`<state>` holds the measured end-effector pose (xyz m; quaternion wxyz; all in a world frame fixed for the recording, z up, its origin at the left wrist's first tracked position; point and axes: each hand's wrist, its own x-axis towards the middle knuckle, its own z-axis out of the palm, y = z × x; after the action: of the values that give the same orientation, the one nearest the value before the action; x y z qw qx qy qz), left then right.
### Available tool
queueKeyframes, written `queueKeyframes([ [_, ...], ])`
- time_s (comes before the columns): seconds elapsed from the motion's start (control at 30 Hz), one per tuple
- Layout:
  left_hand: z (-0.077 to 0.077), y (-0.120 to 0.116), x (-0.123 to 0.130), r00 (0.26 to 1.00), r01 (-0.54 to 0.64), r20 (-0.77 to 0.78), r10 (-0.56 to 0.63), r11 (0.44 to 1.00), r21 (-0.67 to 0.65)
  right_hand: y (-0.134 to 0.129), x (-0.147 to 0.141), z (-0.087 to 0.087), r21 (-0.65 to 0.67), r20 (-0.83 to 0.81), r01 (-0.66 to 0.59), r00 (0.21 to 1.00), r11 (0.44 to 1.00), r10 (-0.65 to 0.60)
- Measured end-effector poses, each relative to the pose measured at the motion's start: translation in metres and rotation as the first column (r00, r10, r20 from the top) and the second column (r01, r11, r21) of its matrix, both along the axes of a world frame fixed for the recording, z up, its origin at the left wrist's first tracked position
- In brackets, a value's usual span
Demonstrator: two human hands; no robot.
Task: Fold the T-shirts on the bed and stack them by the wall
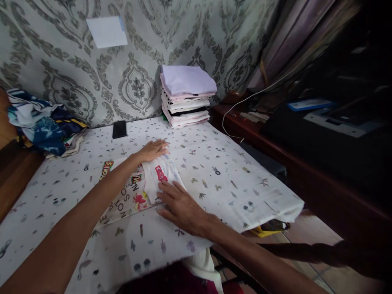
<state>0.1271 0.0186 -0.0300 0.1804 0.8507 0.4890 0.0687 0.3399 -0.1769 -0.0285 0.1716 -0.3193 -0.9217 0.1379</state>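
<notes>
White printed shirt (pixel 153 175) under both hands (pixel 177 204), patterned cloth (pixel 208 159) beneath.

Left arm extends from the lower left corner diagonally up and inward, forearm bare, ending in the left hand (pixel 153 150), which is palm down with the fingers directed to the right and lying nearly flat, thumb side not clearly visible. Right arm enters from the lower right and reaches up and to the left, its wrist roughly in line with the forearm; the right hand (pixel 180 206) is palm down, nearer the body than the other, its fingers extended leftward and slightly spread, the two hands apart.
</notes>
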Motion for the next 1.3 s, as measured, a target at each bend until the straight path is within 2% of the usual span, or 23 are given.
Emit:
queueKeyframes([
  [0.03, 0.002, 0.004, -0.001, 0.999, -0.034, 0.028, 0.034, 0.999, 0.025, 0.0, 0.005, 0.003, -0.005, -0.043, 0.057, 0.997, 0.998, -0.057],
  [0.1, 0.008, 0.011, -0.003, 0.995, -0.072, 0.069, 0.068, 0.996, 0.058, 0.002, 0.014, 0.007, -0.021, -0.102, 0.253, 0.962, 0.967, -0.254],
  [0.17, 0.014, 0.015, -0.003, 0.997, -0.029, 0.079, 0.025, 0.998, 0.049, 0.007, 0.02, 0.006, -0.045, -0.074, 0.447, 0.89, 0.893, -0.449],
  [0.23, 0.019, 0.017, -0.001, 0.996, 0.073, 0.05, -0.074, 0.997, 0.013, 0.014, 0.022, 0.003, -0.052, 0.005, 0.551, 0.834, 0.833, -0.551],
  [0.3, 0.023, 0.018, 0.004, 0.985, 0.172, -0.024, -0.172, 0.985, -0.008, 0.019, 0.019, 0.0, -0.047, 0.058, 0.579, 0.815, 0.814, -0.576],
  [0.37, 0.027, 0.017, 0.008, 0.971, 0.219, -0.103, -0.216, 0.976, 0.017, 0.023, 0.015, -0.001, -0.068, 0.069, 0.566, 0.824, 0.821, -0.562],
  [0.47, 0.036, 0.015, 0.005, 0.973, 0.205, -0.126, -0.194, 0.975, 0.089, 0.024, 0.008, 0.005, -0.208, -0.026, 0.54, 0.83, 0.815, -0.557],
  [0.57, 0.051, 0.009, -0.018, 0.99, 0.141, -0.034, -0.137, 0.974, 0.179, 0.019, -0.003, 0.018, -0.377, -0.223, 0.469, 0.791, 0.799, -0.57],
  [0.63, 0.063, 0.0, -0.046, 0.992, 0.094, 0.063, -0.111, 0.969, 0.226, 0.012, -0.017, 0.027, -0.401, -0.35, 0.386, 0.773, 0.831, -0.529],
  [0.73, 0.074, -0.021, -0.098, 0.98, -0.009, 0.196, -0.038, 0.972, 0.234, 0.0, -0.05, 0.036, -0.322, -0.449, 0.269, 0.801, 0.908, -0.396],
  [0.8, 0.072, -0.037, -0.132, 0.966, -0.097, 0.255, 0.045, 0.976, 0.196, -0.008, -0.078, 0.038, -0.232, -0.431, 0.196, 0.858, 0.953, -0.281],
  [0.9, 0.056, -0.058, -0.172, 0.94, -0.206, 0.298, 0.166, 0.973, 0.106, -0.019, -0.118, 0.036, -0.065, -0.291, 0.097, 0.95, 0.993, -0.112],
  [1.0, 0.032, -0.07, -0.194, 0.92, -0.273, 0.311, 0.239, 0.959, 0.071, -0.026, -0.145, 0.032, 0.071, -0.095, 0.007, 0.995, 0.997, 0.0],
  [1.1, 0.013, -0.076, -0.203, 0.91, -0.306, 0.317, 0.269, 0.949, 0.073, -0.03, -0.16, 0.03, 0.123, 0.031, -0.068, 0.997, 0.99, 0.065],
  [1.2, 0.003, -0.08, -0.21, 0.903, -0.329, 0.318, 0.289, 0.941, 0.077, -0.033, -0.168, 0.025, 0.134, 0.075, -0.11, 0.992, 0.985, 0.101],
  [1.3, 0.0, -0.085, -0.219, 0.902, -0.352, 0.298, 0.312, 0.931, 0.092, -0.036, -0.173, 0.019, 0.144, 0.09, -0.144, 0.987, 0.979, 0.132],
])
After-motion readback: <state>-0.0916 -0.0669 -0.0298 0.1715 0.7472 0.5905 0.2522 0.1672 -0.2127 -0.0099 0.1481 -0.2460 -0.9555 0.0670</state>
